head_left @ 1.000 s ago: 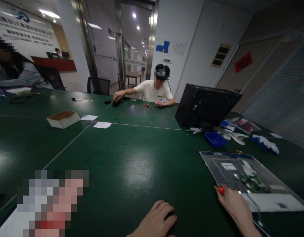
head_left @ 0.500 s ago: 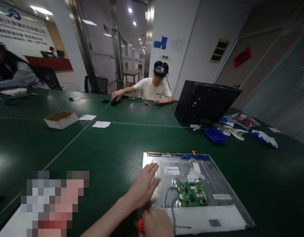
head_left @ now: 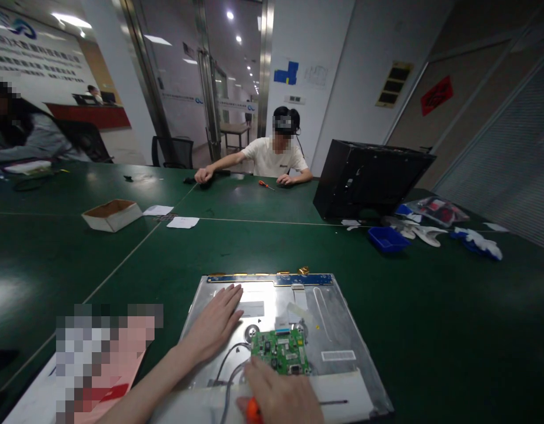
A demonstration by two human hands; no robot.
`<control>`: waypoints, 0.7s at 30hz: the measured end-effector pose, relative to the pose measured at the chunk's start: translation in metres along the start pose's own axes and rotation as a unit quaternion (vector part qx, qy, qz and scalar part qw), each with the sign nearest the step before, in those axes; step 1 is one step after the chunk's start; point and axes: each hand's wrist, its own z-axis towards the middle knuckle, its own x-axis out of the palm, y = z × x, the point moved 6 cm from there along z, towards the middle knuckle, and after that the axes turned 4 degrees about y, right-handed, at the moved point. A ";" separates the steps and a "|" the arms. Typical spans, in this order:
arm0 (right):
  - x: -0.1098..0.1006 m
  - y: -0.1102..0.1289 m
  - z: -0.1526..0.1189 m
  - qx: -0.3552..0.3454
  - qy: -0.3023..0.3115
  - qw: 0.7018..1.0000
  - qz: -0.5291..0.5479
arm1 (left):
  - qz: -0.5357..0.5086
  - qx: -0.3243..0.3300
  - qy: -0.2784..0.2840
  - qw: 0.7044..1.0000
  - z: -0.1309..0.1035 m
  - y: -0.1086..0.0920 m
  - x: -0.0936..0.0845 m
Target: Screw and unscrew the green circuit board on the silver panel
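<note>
A flat silver display panel [head_left: 338, 330] lies back side up on the green table in front of me. My left hand [head_left: 214, 324] rests flat on its upper left part, fingers stretched out. Low over the panel, my right hand [head_left: 283, 391] is closed around a screwdriver [head_left: 253, 410] with an orange handle; its thin dark shaft sticks out to the right. Just beyond the right fingers sits a green circuit board [head_left: 281, 347], with a grey cable [head_left: 230, 383] beside it. A blue strip board [head_left: 272, 280] runs along the panel's far edge.
A blue tray [head_left: 389, 239], white and blue gloves [head_left: 477, 243] and a large black box-shaped casing [head_left: 369, 182] stand farther right. A cardboard box [head_left: 112, 216] and papers [head_left: 182, 222] lie left. Across the table sits a person [head_left: 276, 156]; another red-handled screwdriver [head_left: 265, 185] lies nearby.
The display panel has shifted left across the table and turned slightly. My left hand has moved left with it. The right hand, still holding the screwdriver, is now closer to the circuit board.
</note>
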 end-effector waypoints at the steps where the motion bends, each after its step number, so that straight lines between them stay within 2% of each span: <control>1: -0.010 -0.022 -0.006 0.039 0.003 0.999 -0.003 | 0.006 -0.002 -0.003 1.000 -0.002 0.004 -0.001; 3: -0.023 -0.064 -0.019 0.111 0.022 0.994 -0.010 | 0.020 -0.008 -0.003 1.000 -0.005 0.011 -0.002; 5: -0.024 -0.099 -0.034 0.170 0.062 0.983 -0.008 | 0.034 -0.011 0.004 0.999 -0.006 0.015 -0.002; 8: -0.013 -0.128 -0.053 0.209 0.096 0.973 0.009 | 0.053 -0.017 0.014 0.998 -0.004 0.017 0.000; 14: 0.008 -0.133 -0.065 0.223 0.122 0.967 0.035 | 0.073 -0.041 0.011 0.996 0.000 0.009 -0.002; 21: 0.005 -0.133 -0.057 0.229 0.127 0.965 0.025 | -0.014 0.003 0.008 1.000 -0.006 -0.016 -0.032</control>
